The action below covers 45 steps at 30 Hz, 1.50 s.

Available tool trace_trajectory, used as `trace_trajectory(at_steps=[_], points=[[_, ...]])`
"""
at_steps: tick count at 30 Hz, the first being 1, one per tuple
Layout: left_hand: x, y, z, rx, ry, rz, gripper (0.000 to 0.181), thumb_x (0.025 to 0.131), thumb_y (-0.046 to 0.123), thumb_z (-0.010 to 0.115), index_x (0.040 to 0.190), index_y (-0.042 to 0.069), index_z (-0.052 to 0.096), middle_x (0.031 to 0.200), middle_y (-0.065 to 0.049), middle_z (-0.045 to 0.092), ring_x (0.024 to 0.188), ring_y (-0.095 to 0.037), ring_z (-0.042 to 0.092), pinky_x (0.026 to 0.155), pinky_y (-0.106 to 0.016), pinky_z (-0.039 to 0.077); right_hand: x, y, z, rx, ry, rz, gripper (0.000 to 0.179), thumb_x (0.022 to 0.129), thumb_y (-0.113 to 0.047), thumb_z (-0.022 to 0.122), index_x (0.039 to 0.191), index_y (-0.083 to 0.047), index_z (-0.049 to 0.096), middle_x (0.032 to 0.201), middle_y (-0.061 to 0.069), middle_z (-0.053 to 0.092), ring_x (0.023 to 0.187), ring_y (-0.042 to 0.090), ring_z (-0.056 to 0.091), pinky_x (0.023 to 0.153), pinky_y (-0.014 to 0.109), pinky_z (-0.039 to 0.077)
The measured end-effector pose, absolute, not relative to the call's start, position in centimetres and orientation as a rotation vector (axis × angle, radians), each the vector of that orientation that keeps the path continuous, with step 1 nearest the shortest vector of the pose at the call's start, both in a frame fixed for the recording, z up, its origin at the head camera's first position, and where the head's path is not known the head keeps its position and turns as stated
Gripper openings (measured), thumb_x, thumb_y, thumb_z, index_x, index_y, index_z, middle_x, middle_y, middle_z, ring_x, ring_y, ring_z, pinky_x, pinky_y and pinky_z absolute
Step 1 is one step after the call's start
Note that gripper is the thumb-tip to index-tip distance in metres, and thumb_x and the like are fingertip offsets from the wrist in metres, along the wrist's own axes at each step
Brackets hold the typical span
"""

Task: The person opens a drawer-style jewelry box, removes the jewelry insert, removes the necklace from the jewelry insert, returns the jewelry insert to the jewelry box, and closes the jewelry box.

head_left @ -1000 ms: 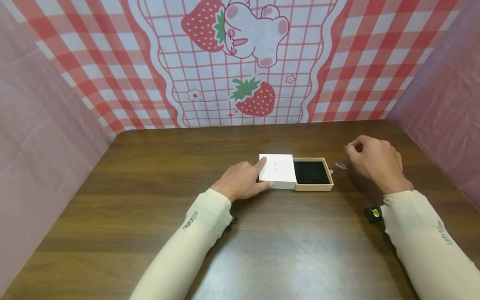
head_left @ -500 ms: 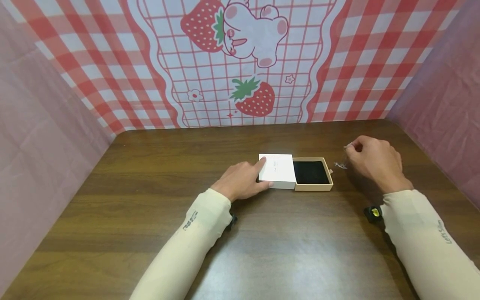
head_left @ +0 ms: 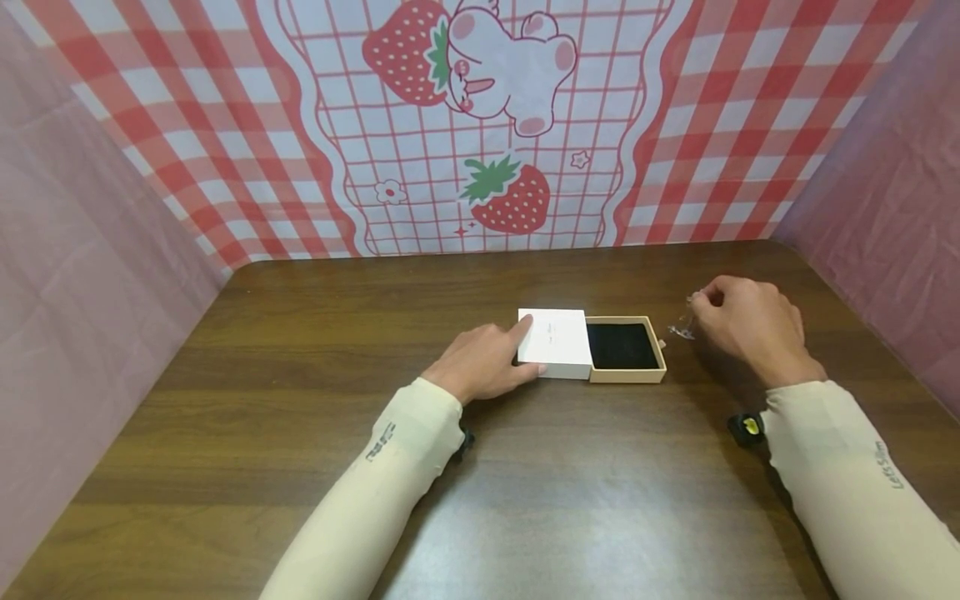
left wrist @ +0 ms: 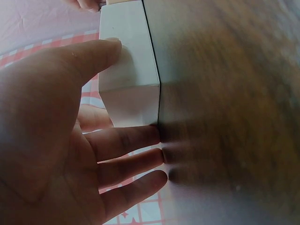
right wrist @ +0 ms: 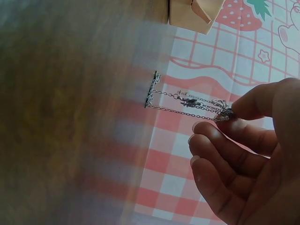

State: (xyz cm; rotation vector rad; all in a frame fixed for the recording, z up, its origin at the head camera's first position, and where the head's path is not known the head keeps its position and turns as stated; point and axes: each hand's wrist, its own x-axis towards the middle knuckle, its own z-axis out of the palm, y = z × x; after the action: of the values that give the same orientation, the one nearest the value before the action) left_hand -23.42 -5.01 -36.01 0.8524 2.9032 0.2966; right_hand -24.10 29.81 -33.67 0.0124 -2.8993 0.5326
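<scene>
Head view shows the right sleeve printed with what reads as "LetsSlim"; the marks on the left sleeve and the faint lines on the white cover are too small to read. The right hand pinches a silver chain between thumb and index finger, its other fingers curved beside it. The chain hangs below the fingertips, just right of the tan tray and near its pull tab; whether its low end touches the bench cannot be told. The left hand lies spread at the cover's left end, thumb on the front wall, index finger on top. The tray juts from the cover's right end, a black pad inside.
</scene>
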Motion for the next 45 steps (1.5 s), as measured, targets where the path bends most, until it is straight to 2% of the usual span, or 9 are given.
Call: trace_trajectory(at_steps=[22,32,45], points=[[-23.47,-5.03,-36.15,0.861,2.905,0.296,0.079,0.099,0.056,0.054,0.159,0.011,0.028,0.119,-0.012,0.068,0.088,-0.015,0.058,0.09,-0.037,0.049,-24.22,29.94,-33.77,0.033,-3.001,0.467,0.045,0.101,-0.038,0.051,0.118,0.001,0.065,0.101,0.021,0.064,0.082,0.037,0.053,0.067,0.054,0.041],[-23.49,-4.97,-36.12,0.838,2.902,0.302,0.08,0.098,0.056,0.054,0.16,0.012,0.027,0.123,-0.012,0.066,0.091,-0.014,0.057,0.092,-0.037,0.048,-24.2,29.89,-33.66,0.037,-3.02,0.475,0.039,0.099,-0.035,0.051,0.108,0.0,0.066,0.095,0.018,0.062,0.079,0.035,0.051,0.065,0.05,0.04],[-23.45,-4.97,-36.14,0.842,2.906,0.296,0.08,0.098,0.056,0.054,0.159,0.012,0.027,0.121,-0.012,0.067,0.089,-0.014,0.058,0.09,-0.036,0.049,-24.29,30.04,-33.67,0.026,-3.131,0.479,0.035,0.097,-0.032,0.053,0.108,0.0,0.065,0.092,0.016,0.06,0.082,0.035,0.051,0.067,0.051,0.04]])
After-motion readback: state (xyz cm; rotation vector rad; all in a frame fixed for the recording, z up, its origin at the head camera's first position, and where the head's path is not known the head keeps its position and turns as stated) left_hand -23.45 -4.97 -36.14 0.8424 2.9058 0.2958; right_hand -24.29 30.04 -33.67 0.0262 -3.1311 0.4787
